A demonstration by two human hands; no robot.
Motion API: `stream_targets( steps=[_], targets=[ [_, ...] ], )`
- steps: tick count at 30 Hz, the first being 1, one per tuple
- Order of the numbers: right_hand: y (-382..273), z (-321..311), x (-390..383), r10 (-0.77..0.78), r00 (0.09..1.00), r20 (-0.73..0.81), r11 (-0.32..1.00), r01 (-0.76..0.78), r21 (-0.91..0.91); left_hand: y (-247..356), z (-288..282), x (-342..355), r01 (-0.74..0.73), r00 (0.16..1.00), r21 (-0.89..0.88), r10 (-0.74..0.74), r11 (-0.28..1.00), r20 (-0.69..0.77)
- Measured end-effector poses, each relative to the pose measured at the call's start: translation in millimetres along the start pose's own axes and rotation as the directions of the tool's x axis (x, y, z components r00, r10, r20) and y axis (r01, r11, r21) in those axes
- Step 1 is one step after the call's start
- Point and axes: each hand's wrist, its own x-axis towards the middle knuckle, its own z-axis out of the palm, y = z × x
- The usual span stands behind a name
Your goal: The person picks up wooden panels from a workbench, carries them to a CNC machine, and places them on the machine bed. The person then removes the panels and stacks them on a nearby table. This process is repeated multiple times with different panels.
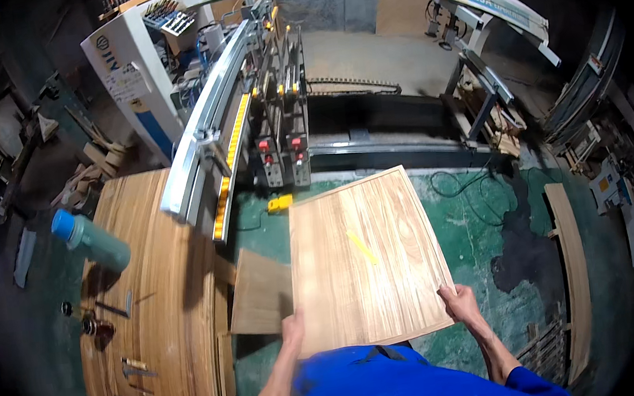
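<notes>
While the left hand [293,330] grips the left edge of 1 wooden panel [334,289], the right hand [461,303] grips its right edge near the bottom corner; panel held in front of the blue-clothed torso [421,384], over green floor [473,251]; 1 yellow strip [362,247] on its face; wooden worktop [171,321] at left bears 1 blue-capped bottle [99,244]; 1 yellow box [280,203] near panel's upper left corner.

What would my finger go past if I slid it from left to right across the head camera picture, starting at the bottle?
Green bottle with a blue cap → left hand → wooden panel → right hand → dark floor patch → long wooden board.
</notes>
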Motion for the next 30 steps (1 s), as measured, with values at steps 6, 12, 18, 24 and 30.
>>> stream_targets(
  steps=[6, 12, 18, 24, 30],
  targets=[
    [-88, 17, 84, -0.083, 0.992, -0.092, 0.994, 0.089, 0.058, 145, -7, 97, -0.173, 0.985, -0.137, 0.168, 0.975, -0.046],
    [-148, 28, 227, -0.211, 0.971, -0.115, 0.971, 0.221, 0.088, 269, 11, 206, -0.279, 0.958, -0.066, 0.272, 0.958, -0.095],
    [-224, 31, 397, -0.138, 0.99, -0.018, 0.982, 0.14, 0.128, 386, 50, 307, -0.246, 0.954, -0.009, 0.241, 0.969, -0.179],
    [-300, 23, 563, -0.175, 0.979, 0.106, 0.984, 0.172, 0.038, 460, 85, 401, -0.191, 0.938, 0.089, 0.208, 0.978, -0.276],
    [-336, 56, 689, -0.168, 0.979, 0.119, 0.982, 0.177, -0.068, 515, 89, 491, -0.177, 0.911, 0.176, 0.229, 0.968, -0.343]
  ],
)
